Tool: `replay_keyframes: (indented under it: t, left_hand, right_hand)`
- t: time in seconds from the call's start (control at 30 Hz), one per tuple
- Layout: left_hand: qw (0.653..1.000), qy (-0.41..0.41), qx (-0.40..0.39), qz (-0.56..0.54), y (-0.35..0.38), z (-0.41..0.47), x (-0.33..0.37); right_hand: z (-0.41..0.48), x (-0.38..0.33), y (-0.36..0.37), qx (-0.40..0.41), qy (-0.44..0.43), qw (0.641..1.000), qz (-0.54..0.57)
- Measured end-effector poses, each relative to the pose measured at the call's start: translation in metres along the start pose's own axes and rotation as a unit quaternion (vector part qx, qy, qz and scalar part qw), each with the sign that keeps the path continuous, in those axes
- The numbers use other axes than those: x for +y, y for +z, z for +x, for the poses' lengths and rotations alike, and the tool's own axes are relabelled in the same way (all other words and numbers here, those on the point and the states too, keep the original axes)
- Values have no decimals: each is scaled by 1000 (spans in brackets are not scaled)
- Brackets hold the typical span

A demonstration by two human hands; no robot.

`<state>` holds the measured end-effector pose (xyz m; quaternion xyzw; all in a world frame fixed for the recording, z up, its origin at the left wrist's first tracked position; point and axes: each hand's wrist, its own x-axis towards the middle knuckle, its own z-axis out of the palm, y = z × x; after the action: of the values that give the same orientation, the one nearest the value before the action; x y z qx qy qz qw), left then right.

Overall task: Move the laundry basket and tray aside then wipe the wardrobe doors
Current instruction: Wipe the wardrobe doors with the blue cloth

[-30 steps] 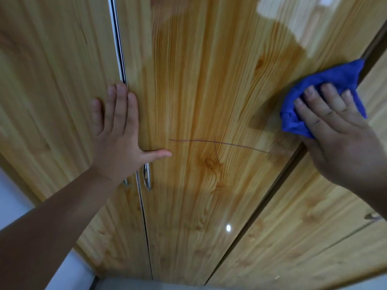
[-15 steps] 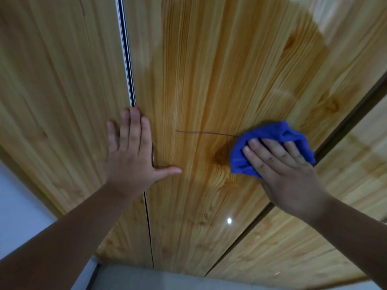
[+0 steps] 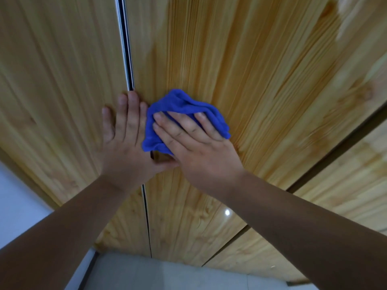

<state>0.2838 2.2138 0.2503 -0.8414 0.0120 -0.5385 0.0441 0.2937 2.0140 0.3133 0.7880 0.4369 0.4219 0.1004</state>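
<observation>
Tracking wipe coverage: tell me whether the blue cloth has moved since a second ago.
Yes. The blue cloth, under the right hand, swept left across the wardrobe door, from its right edge to the metal seam by the left hand.

— What showed at the lower left of the frame?
— A plain white wall, and a dark strip ran along its foot.
— And along the bottom edge?
— A pale, greyish floor lay there, blurred.

We have bare wardrobe door to the right and far side of the blue cloth; leftward, our flat left hand blocks the way.
</observation>
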Motion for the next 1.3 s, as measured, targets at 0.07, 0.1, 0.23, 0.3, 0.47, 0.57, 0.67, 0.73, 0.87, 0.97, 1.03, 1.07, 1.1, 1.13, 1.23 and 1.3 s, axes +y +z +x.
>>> replay_keyframes:
  t: [0.07,0.1,0.23,0.3,0.47,0.57,0.67,0.73,0.87,0.97,1.03,1.07,1.1,1.13,1.23,1.3]
  left_hand:
    - [1000,-7,-2,2,0,0,0]
    - [1000,-7,-2,0,-1,0,-1]
    - [1000,1,14,-4,0,0,-1]
    - [1000,7,18,0,0,0,-2]
    - [1000,-2,-14,-9,-4,0,-2]
    - [1000,-2,-15,-9,-5,1,-1]
    - [1000,-3,-10,-4,-4,0,-2]
    - [1000,-2,-8,-3,-2,-1,-2]
    - [1000,1,-1,-12,-1,-1,-2]
    - [1000,-4,3,-22,0,-1,-2]
    - [1000,-6,5,-25,1,-1,-2]
    - [1000,-7,7,-26,2,-2,-2]
    - [1000,-8,11,-25,2,-2,-2]
    - [1000,-9,17,-25,3,-1,-1]
    - [999,-11,34,-26,6,-1,0]
    - [999,-12,43,-19,6,0,1]
  right_hand:
    - [2,-3,0,-2,-2,1000,-10]
    - [2,-2,0,-3,-5,1000,-10]
    - [-16,18,-7,-13,-26,999,-23]
    - [-42,36,-14,-29,-37,998,-47]
    - [-126,95,-39,-81,-31,990,-108]
    - [-160,125,-54,-107,-28,986,-128]
    - [-172,139,-62,-113,-29,984,-131]
    - [-172,139,-61,-103,-28,987,-120]
    - [-157,121,-50,-80,-25,993,-78]
    - [-130,103,-40,-71,-36,995,-63]
    - [-107,87,-32,-54,-38,996,-57]
    - [-96,78,-27,-44,-39,997,-57]
    - [-86,70,-22,-34,-41,997,-58]
    - [-77,62,-17,-24,-41,997,-59]
    - [-52,40,-5,-3,-33,998,-49]
    - [-37,28,2,9,-32,998,-45]
